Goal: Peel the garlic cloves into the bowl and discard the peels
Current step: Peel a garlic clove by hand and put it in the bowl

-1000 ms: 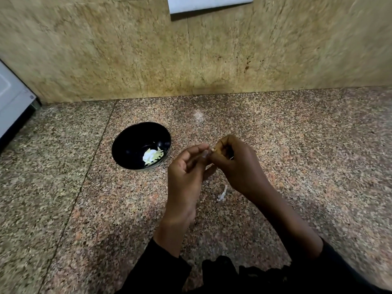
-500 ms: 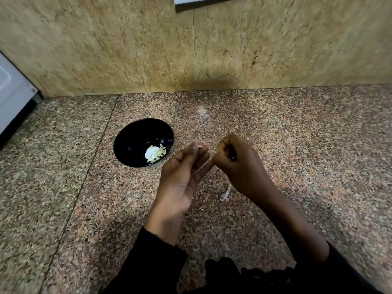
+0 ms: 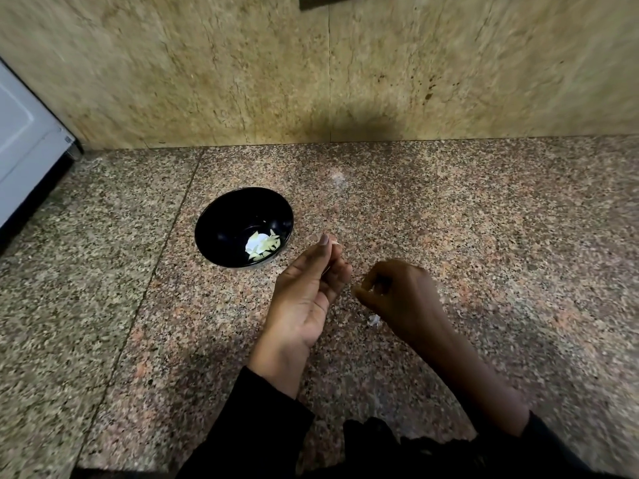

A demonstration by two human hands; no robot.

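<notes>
A pale garlic scrap (image 3: 334,242) is pinched in the left hand (image 3: 307,288) — nearer the bowl (image 3: 221,216), up-left — while the right hand (image 3: 397,292) is curled, contents unclear.

Speckled granite everywhere, one glossy black bowl

The pink, grey and black speckled granite counter (image 3: 449,219) meets a mottled tan stone wall (image 3: 207,70) with brown streaks; the round black bowl (image 3: 221,223) holds pale yellow-white garlic pieces (image 3: 261,246), and a white appliance panel (image 3: 20,143) sits far left.
</notes>
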